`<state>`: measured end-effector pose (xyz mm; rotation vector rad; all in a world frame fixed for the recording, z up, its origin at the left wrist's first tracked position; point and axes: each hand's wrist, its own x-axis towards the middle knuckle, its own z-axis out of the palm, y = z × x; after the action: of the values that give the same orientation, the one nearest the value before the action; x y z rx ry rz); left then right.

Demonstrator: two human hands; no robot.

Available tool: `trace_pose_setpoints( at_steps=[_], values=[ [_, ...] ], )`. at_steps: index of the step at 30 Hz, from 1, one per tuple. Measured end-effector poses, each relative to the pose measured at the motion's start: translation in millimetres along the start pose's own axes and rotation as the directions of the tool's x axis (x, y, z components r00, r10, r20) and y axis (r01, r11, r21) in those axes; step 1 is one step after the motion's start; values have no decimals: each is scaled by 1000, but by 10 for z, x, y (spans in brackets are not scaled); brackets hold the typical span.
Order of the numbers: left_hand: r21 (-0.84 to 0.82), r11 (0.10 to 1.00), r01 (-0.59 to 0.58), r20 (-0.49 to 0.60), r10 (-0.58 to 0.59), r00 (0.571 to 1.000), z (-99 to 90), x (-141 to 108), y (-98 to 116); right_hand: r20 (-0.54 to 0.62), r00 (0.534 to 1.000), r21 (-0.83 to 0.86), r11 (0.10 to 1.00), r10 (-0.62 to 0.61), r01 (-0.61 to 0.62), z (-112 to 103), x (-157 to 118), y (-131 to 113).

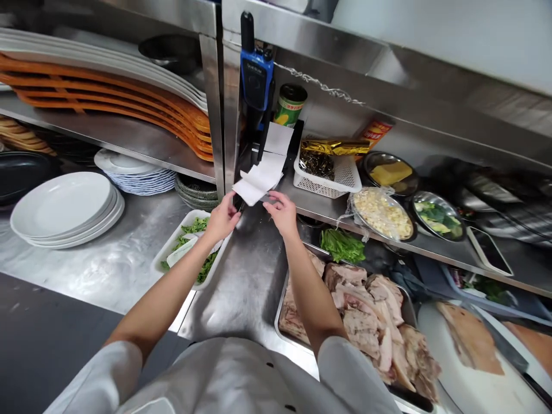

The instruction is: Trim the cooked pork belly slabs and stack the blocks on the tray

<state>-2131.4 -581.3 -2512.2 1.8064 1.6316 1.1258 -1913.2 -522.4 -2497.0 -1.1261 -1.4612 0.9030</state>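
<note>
White paper slips point(264, 172) hang in a folded strip from a dark device below the blue walkie-talkie point(256, 77). My left hand point(223, 217) is at the lower left of the paper, thumb and fingers curled near its edge; what sits between the fingertips is too small to tell. On the lower right side, my right hand point(281, 213) has its fingertips by the paper's edge, and whether it grips the paper is unclear. A white tray of green herbs point(160, 260) lies just below my left hand. Large pieces of meat point(362, 333) fill a metal tray beneath my right forearm.
Stacked white plates point(62, 207) stand on the left counter. On the right shelf are a white basket point(323, 187), a bowl of chopped pale food point(383, 214), a bowl of greens point(437, 217) and a phone point(489, 251). A knife point(502, 339) lies at the far right by a cutting board point(466, 385).
</note>
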Motion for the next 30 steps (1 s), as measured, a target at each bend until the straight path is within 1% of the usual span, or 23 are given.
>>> trace_pose_setpoints(
  at_steps=[2,3,5,7,11,14,16,17,19,21,22,23,24,25,26,27,28,29,30],
  values=[
    [-31,999,-28,-38,27,999,75,318,109,49,997,110,992,64,-69,114,-23,-62],
    [-52,998,-21,-67,17,998,97,433,153,70,994,146,985,84,-93,154,-45,-90],
    [-124,992,2,-116,-16,993,108,570,217,95,991,171,979,94,-109,191,-104,-121],
    [-193,981,9,-107,-30,994,92,623,244,85,992,163,981,95,-108,178,-164,-113],
    [-277,958,70,-7,-75,997,55,704,260,21,990,137,981,137,-139,123,-204,-46],
    [-239,963,122,17,-121,992,50,753,301,61,985,81,983,160,-164,147,-143,-37],
    [-184,974,129,9,-129,992,38,682,337,88,987,-9,991,136,-136,182,-124,-62],
    [-154,980,124,4,-125,992,22,593,354,91,990,-68,993,106,-100,197,-148,-79],
    [-72,993,97,15,-96,995,-33,294,373,105,994,-191,982,20,1,202,-296,-113],
    [37,999,13,54,-15,998,-122,-143,376,160,986,-283,955,-43,87,159,-589,-147],
    [82,995,-49,63,44,997,-177,-394,372,220,974,-309,944,-47,115,114,-774,-167],
    [124,986,-114,49,109,993,-236,-652,367,310,950,-320,938,-28,132,52,-969,-194],
    [166,972,-164,16,164,986,-296,-908,361,426,905,-317,938,9,141,-30,-1156,-230],
    [200,959,-201,3,205,979,-354,-1151,355,550,834,-305,941,50,144,-131,-1318,-277],
    [213,949,-231,18,233,972,-405,-1375,347,656,749,-289,947,90,140,-249,-1437,-336],
    [207,945,-254,51,249,967,-449,-1574,337,730,673,-275,953,120,128,-382,-1501,-406],
    [190,946,-262,91,249,964,-484,-1745,323,764,631,-268,956,136,119,-524,-1498,-485],
    [170,951,-258,127,239,963,-509,-1889,306,761,635,-271,955,136,120,-670,-1426,-570],
    [154,957,-244,154,221,963,-527,-2005,287,725,679,-285,949,120,136,-814,-1284,-657]
  ],
)
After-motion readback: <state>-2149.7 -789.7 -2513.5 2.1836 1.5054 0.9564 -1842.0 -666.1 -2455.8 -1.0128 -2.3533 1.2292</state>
